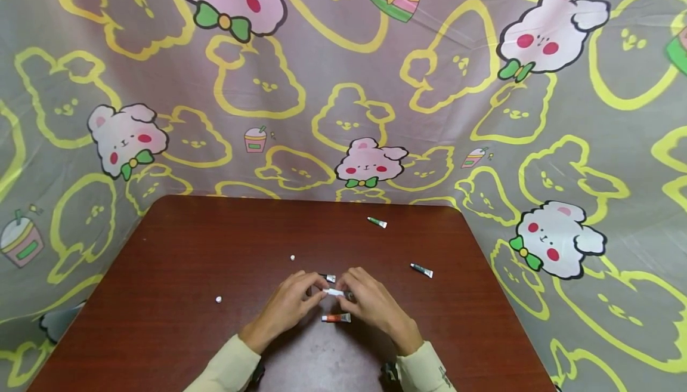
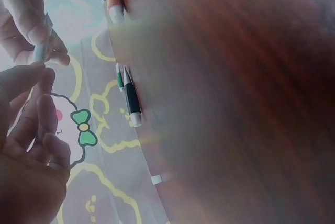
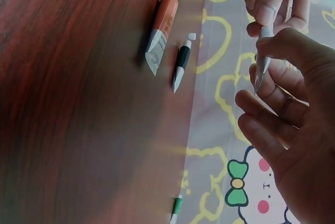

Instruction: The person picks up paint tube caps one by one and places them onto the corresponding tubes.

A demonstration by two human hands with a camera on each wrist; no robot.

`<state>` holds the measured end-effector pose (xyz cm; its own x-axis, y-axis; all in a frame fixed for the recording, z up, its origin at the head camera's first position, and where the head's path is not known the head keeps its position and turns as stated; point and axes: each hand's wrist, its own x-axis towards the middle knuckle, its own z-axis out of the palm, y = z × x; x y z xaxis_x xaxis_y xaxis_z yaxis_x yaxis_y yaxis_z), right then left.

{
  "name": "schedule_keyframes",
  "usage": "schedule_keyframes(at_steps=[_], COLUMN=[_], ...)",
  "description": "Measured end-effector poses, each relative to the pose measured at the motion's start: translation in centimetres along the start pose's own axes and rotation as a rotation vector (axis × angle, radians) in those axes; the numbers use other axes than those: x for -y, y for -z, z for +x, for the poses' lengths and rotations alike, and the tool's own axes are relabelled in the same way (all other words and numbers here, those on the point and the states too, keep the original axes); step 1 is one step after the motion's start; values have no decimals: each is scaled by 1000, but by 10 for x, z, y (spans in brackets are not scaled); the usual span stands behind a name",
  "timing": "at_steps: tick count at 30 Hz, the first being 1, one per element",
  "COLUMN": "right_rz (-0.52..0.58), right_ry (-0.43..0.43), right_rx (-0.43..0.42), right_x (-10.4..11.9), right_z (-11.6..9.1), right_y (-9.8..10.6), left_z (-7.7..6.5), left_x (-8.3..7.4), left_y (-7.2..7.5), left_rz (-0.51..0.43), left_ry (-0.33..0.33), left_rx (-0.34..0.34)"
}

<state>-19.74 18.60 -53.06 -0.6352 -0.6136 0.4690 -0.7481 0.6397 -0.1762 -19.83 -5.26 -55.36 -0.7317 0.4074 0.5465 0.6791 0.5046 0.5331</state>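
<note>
A small white paint tube (image 1: pixel 334 292) is held between both hands above the table. My left hand (image 1: pixel 290 299) pinches its white cap end with thumb and fingertips. My right hand (image 1: pixel 373 302) grips the tube's body, the crimped tail poking out below the fingers in the right wrist view, where the tube (image 3: pixel 263 64) shows a silvery end. Just nearer than the hands lies an orange paint tube (image 1: pixel 337 318) with a white cap. Beyond them a black paint tube (image 1: pixel 330 278) is partly covered by the left fingers.
Farther right lies another dark paint tube (image 1: pixel 421 270), and near the table's back edge a green one (image 1: pixel 377 222). Two small white caps (image 1: pixel 292 257) sit loose to the left, the second cap (image 1: pixel 218 299) nearer. A patterned cloth (image 1: pixel 268 171) surrounds the brown table (image 1: pixel 177 249).
</note>
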Motion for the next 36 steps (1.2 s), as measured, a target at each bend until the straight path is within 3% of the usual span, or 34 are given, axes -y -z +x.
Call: schedule_keyframes(at_steps=[4, 16, 28, 36], right_rz=[31, 41, 49, 53], right_ry=[0, -23, 26, 6], right_rx=[-13, -20, -31, -20], right_x=[-2, -2, -3, -3], right_z=[0, 0, 0, 0], right_y=[-1, -1, -1, -1], left_z=[1, 3, 1, 1], left_x=[-2, -1, -3, -1], left_y=[2, -1, -1, -2], left_rz=[-1, -17, 7, -6], left_ry=[12, -58, 66, 18], left_rx=[5, -35, -31, -33])
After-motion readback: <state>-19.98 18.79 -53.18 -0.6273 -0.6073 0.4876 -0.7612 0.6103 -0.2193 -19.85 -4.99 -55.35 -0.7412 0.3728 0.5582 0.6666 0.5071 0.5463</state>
